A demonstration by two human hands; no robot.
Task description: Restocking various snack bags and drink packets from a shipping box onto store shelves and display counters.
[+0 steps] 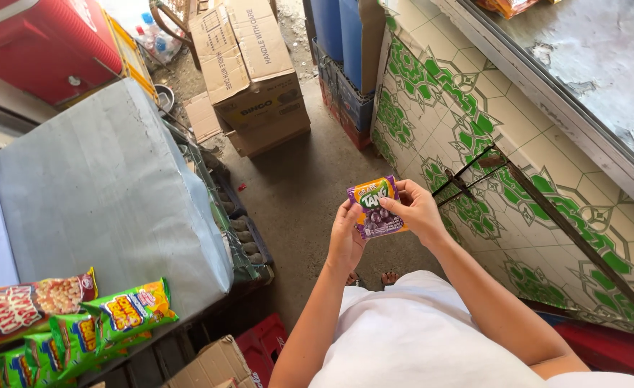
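Note:
I hold a small purple drink-powder sachet [376, 207] with a green and yellow top in front of me, over the concrete floor. My left hand [346, 241] grips its left edge and lower corner. My right hand [416, 210] pinches its right edge, with the thumb across the front. Both arms reach out from my white shirt [410, 338] at the bottom. My toes show below the sachet.
A grey covered block [108, 187] stands at left with hanging snack packets [65, 316] at its near corner. Cardboard boxes [252, 72] sit ahead, blue crates [346, 86] beside them. A green-patterned tiled counter wall [475, 144] runs along the right. Red cooler [44, 43] top left.

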